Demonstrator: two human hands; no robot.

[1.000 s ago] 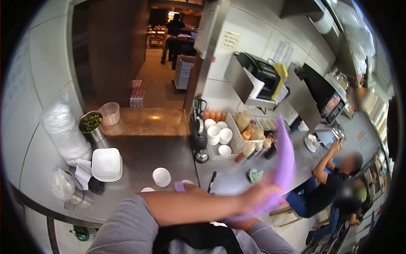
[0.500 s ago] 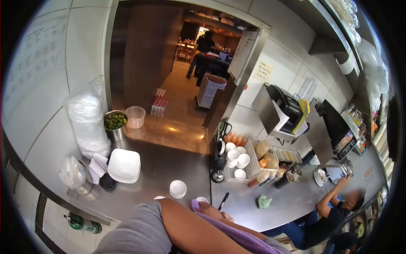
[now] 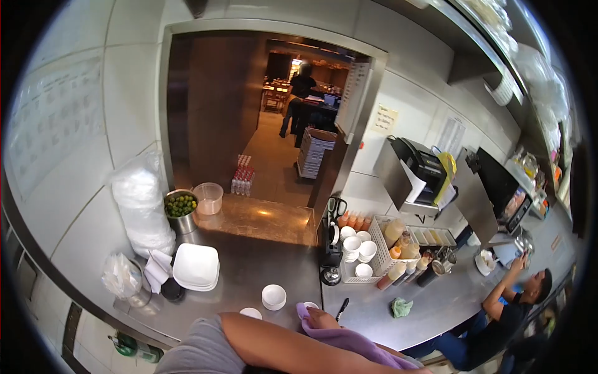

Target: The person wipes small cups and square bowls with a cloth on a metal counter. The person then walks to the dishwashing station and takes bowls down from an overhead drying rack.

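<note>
My right hand is closed on a purple cloth, beside a small white bowl that is partly hidden. From this hand the cloth trails to the lower right behind my left forearm. That forearm crosses the bottom of the view, and its hand is out of sight past the lower edge. Two more places on the steel counter hold small white bowls: one group just left of my right hand, and a bowl partly behind my left arm. A black marker lies right of my right hand.
Square white plates are stacked at left, near a pot of green fruit and a plastic-wrapped bundle. Bowls and sauce bottles stand centre right. A crumpled green cloth lies nearby. A co-worker is at right; another person stands beyond the doorway.
My left hand, which held up the purple cloth, has swung down out of view, and the cloth is lowered. My right hand stays by the bowl. The camera view has shifted.
</note>
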